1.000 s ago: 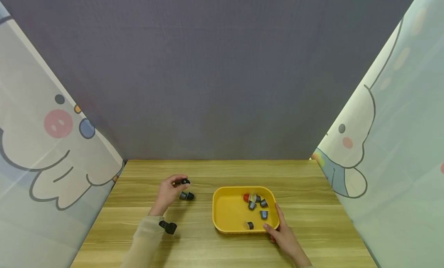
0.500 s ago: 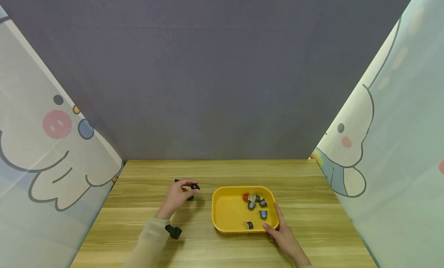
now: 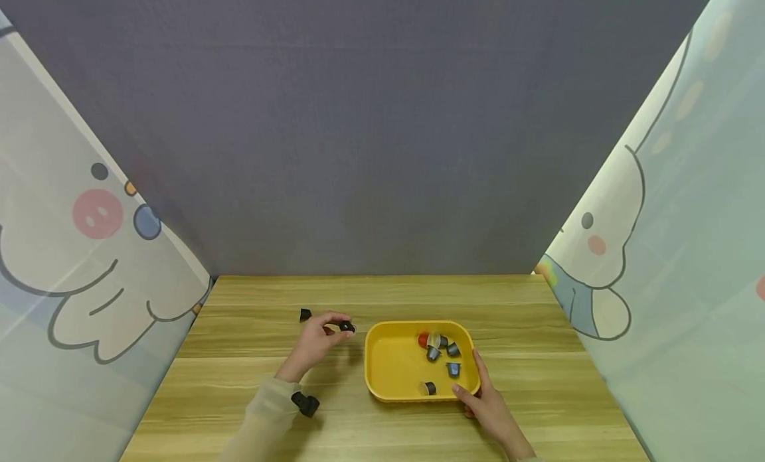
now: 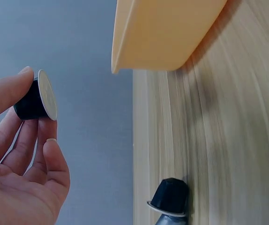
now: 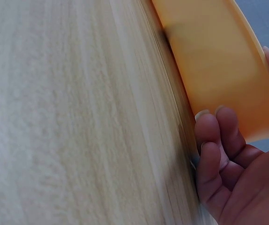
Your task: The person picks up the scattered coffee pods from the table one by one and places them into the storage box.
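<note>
Between thumb and fingertips my left hand (image 3: 315,341) pinches a black coffee capsule (image 4: 29,104), its pale lid facing outward. The hand hovers just left of a yellow tray (image 3: 391,366). At the tray's near right corner my right hand (image 3: 493,412) grips the rim, thumb over the edge and other fingers curled against the outer wall (image 5: 219,70). Inside the tray, toward its right side, lie a red capsule (image 3: 424,340), a blue-grey capsule (image 3: 454,370), a dark capsule (image 3: 430,388) and several others.
One black capsule (image 3: 305,314) lies on the wooden table (image 3: 335,429) behind the left hand. In the left wrist view a black capsule (image 4: 170,196) touches a dark bluish one (image 4: 171,220) on the tabletop. A grey curtain (image 3: 382,150) closes off the back.
My left hand has moved right, toward the tray, carrying the black capsule, which uncovers another capsule on the table behind it. The right hand and tray have hardly moved.
</note>
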Tool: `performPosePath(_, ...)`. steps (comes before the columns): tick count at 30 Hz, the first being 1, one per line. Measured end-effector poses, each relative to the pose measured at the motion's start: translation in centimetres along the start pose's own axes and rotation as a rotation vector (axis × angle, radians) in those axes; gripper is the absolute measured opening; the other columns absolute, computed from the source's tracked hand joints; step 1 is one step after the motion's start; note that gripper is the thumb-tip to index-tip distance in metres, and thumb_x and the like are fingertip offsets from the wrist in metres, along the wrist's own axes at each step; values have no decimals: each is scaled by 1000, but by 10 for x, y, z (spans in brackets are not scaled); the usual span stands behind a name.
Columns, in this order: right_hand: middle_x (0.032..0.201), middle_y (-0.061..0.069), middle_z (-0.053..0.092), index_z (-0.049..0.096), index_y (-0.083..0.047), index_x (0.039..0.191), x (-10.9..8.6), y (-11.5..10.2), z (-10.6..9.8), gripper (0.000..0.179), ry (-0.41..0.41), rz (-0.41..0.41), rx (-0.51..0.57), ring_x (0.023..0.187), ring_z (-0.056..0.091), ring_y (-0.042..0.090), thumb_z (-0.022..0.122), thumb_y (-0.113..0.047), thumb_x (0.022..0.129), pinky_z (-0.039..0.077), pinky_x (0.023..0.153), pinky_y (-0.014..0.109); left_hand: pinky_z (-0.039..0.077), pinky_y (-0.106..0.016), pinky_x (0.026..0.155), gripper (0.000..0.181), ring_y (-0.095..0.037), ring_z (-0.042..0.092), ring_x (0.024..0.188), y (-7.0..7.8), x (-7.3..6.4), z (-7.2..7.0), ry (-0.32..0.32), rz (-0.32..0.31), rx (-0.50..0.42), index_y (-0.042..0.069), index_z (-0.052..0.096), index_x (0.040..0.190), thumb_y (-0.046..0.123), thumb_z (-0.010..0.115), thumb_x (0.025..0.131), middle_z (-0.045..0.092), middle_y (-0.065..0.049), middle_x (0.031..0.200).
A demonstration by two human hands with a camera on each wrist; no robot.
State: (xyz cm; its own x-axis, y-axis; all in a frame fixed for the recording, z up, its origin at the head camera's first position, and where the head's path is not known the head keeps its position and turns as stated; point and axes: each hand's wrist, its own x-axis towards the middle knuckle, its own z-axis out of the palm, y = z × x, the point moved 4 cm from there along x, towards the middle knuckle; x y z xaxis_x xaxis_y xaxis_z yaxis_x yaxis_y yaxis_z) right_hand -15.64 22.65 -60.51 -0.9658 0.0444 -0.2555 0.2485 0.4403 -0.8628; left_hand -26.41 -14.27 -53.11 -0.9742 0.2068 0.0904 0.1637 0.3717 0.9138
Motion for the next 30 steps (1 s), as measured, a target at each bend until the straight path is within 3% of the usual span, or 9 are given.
performPosePath(10,68,6,58,5,-25,162,1,0,0,95,-1,0,4,61,56,19,70,-39,93,50,55,28,51,-33,79,25,-17,61,96,9,0,14,-24,37,16,21,75,108,21,83,83,69,6,104)
performPosePath(22,68,6,57,4,-27,161,-1,0,0,95,1,2,13,60,55,18,70,-38,94,49,56,28,50,-36,81,25,-18,61,97,16,3,16,-57,35,30,23,74,110,26,81,86,68,6,106)
performPosePath(30,68,7,58,4,-28,161,1,1,0,95,1,6,10,60,55,18,70,-39,94,49,55,28,50,-33,80,26,-18,61,96,24,11,26,-106,93,32,23,73,112,30,80,87,69,7,108)
